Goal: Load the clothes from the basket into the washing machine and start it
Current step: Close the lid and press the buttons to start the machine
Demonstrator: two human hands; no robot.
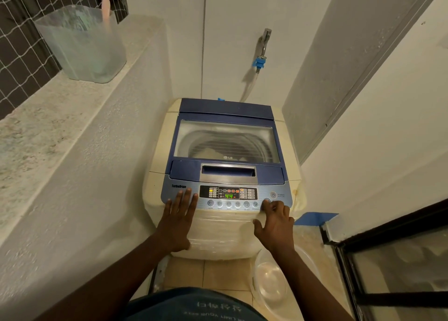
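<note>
Washer, lid down, both hands at the control panel.

The washer (218, 235) stands mid-frame in a narrow alcove, its blue lid (225, 113) closed; a pale heap of clothes (206, 152) shows dimly through the lid window. The display (229, 196) reads 44 in green. The left hand (179, 221) lies flat, fingers straight, on the left end of the panel (242, 205), gripping nothing. The right hand (276, 226) holds nothing; its index finger (266, 203) presses a button at the panel's right end, the other fingers loosely curled. A clear basin (269, 282) sits on the floor, lower right, just beside the washer. A plastic container (82, 41) stands on the ledge (48, 121), upper left. A tap (264, 41) is on the rear wall.
</note>
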